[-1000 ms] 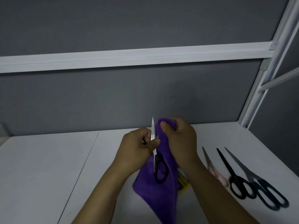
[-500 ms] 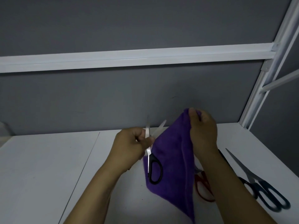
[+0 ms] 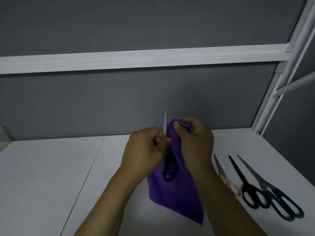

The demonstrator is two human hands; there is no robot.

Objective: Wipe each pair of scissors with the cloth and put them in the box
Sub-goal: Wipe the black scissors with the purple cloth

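Back in comes the right hand [image 3: 196,142], pinching the bunched purple cloth [image 3: 177,198] tight against the left hand [image 3: 146,147]. The left grips the black-handled scissors [image 3: 168,169] at mid-length, blade tip at 12 o'clock, loops hanging at 6 against the cloth, above the bench [image 3: 51,167]. At 4 o'clock lie pink-handled scissors [image 3: 219,169], black scissors [image 3: 245,186] and dark teal scissors [image 3: 279,201].

held scissors [image 3: 164,126]: second blade hidden in cloth [image 3: 177,198] | pink scissors [image 3: 220,169]: handles blurred, partly behind right forearm [image 3: 226,205]
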